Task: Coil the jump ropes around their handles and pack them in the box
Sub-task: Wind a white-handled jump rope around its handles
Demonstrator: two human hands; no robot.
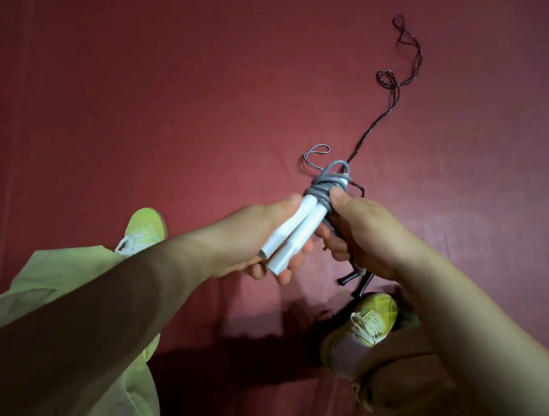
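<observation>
Two white jump-rope handles (297, 233) lie side by side in my left hand (252, 241), which grips their lower halves. Grey rope (324, 186) is coiled round their upper ends, and a short grey loop (317, 151) trails onto the floor beyond. My right hand (364, 236) holds the coil from the right, thumb pressed on the wraps, fingers curled round the rope. A second, dark rope (394, 86) lies stretched and looped on the red floor, running from the top right toward my hands; its dark handles (357, 278) show just under my right hand. No box is in view.
The red floor (176, 105) fills the view. My two yellow-green shoes (145, 229) (372, 320) stand on it below the hands, and a light trouser leg (68, 291) is at the lower left.
</observation>
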